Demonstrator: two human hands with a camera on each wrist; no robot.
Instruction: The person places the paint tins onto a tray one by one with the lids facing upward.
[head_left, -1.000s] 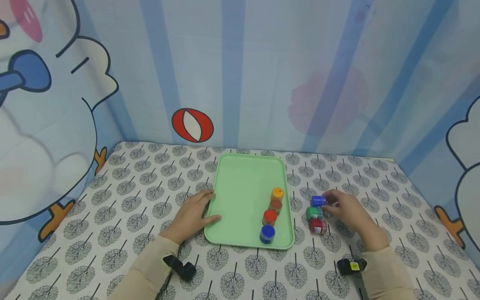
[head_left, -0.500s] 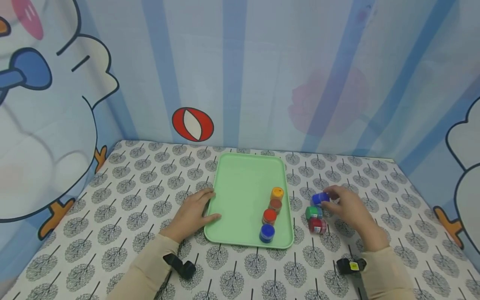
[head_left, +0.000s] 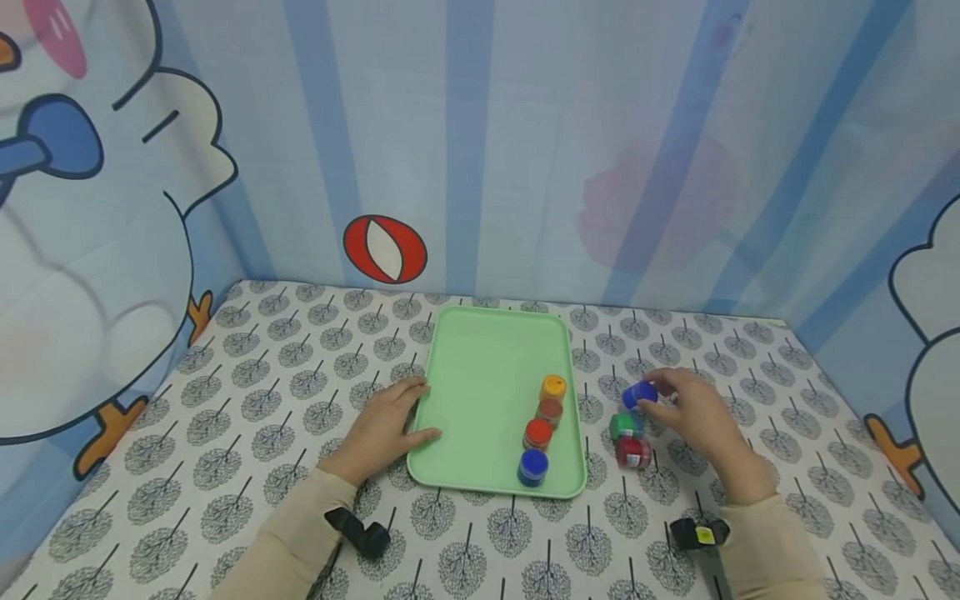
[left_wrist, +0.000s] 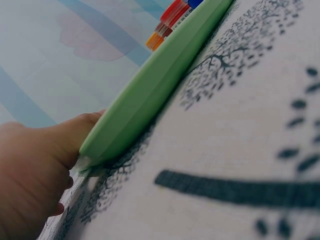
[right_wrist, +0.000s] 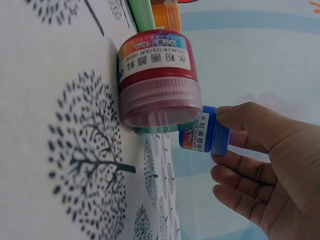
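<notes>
My right hand (head_left: 693, 412) pinches a small blue paint jar (head_left: 639, 395) by its lid, between thumb and fingers. In the right wrist view this jar (right_wrist: 202, 131) is tilted on its side and held off the cloth. Close below it lie a green paint jar (head_left: 626, 427) and a red paint jar (head_left: 633, 452), both on their sides. At the left rim of a light green tray (head_left: 487, 350) rests my left hand (head_left: 378, 429), its thumb over the edge. Along the tray's right side stand orange (head_left: 553, 387), brown (head_left: 550, 412), red (head_left: 537, 433) and blue (head_left: 532, 467) paint jars.
A white cloth (head_left: 285, 433) printed with dark trees covers the table. Behind it hangs a light blue striped curtain (head_left: 525, 167) with cartoon figures. Each wrist wears a small black camera, such as the right one (head_left: 697, 534).
The blue paint jar has been lifted slightly away from the green one and tilted, with my right hand moving a little farther back. My left hand and the tray stay put.
</notes>
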